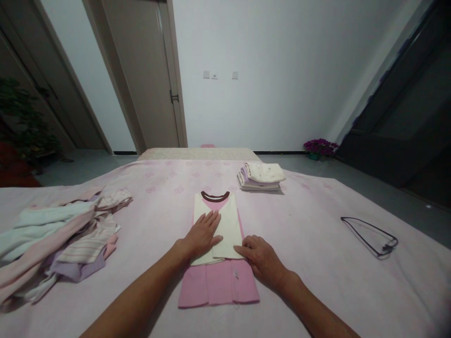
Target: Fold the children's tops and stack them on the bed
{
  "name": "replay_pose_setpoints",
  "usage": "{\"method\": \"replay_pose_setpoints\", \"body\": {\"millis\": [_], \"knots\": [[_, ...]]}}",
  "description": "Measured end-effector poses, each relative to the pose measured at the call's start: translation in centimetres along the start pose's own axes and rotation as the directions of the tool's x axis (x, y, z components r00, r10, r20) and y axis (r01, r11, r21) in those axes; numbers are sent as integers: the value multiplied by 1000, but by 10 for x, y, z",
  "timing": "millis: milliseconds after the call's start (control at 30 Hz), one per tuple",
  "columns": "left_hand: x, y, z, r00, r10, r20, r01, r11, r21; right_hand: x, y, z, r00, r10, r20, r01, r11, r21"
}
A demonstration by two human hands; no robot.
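Observation:
A pink shirt (220, 284) with cream sleeves and a dark brown neckband lies folded inward lengthwise, its neck pointing away from me. Its cream sleeves (228, 234) rest over the upper part, with the pink hem nearest me. My left hand (206, 233) lies flat on the cream cloth, fingers stretched out and pointing toward the neckband. At the shirt's right edge, my right hand (259, 256) has its fingers curled and its thumb on the end of a sleeve. The cloth under both palms is hidden.
A stack of folded clothes (264, 173) sits beyond the shirt to the right. Loose clothes (70, 234) are heaped at the left on the pale pink bed sheet (158, 206). A black looped cord or frame (369, 234) lies at the right. Behind the bed stand a wall and door.

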State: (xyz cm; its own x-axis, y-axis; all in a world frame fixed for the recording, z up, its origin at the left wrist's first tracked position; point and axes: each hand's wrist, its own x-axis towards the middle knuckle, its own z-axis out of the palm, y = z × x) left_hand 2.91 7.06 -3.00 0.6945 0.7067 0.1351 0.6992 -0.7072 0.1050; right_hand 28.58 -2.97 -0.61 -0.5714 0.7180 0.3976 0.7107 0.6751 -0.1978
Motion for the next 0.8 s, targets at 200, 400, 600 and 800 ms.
{"method": "replay_pose_setpoints", "body": {"millis": [200,400,600,800], "knots": [[-6,0,8,999,-22,-29,23,999,34,8,5,-3,991,85,-100,-76,993,91],[-8,-1,8,998,18,-59,-16,999,37,53,5,8,985,163,-56,-161,986,30],[-17,-2,5,996,54,-69,-52,998,22,59,14,38,965,163,203,-153,986,-63],[-35,-4,5,997,27,-77,-28,1000,-12,47,16,40,985,158,63,-156,987,-37]]}}
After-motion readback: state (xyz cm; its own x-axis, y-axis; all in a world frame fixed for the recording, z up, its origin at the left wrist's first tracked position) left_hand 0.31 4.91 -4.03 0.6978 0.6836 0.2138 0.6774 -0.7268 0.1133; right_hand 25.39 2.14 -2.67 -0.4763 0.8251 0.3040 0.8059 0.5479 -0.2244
